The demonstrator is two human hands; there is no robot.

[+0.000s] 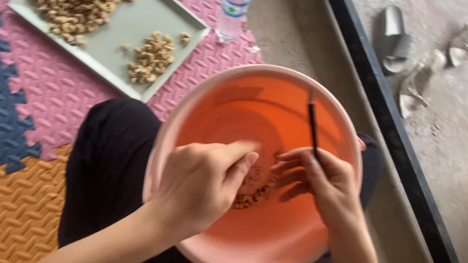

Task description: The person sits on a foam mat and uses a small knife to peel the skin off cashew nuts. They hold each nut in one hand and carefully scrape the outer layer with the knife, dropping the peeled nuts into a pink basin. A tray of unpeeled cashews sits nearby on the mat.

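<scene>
An orange plastic basin rests on my lap, with a small heap of brown nuts at its bottom. My left hand reaches into the basin from the left, fingers curled over the nuts; whether it grips one I cannot tell. My right hand is inside the basin on the right, holding a thin dark stick-like tool that points up toward the far rim.
A grey-green tray with two piles of pale nuts lies on pink foam mat tiles ahead. A clear water bottle stands beside it. Blue and orange mat tiles lie left. A dark rail and sandals are right.
</scene>
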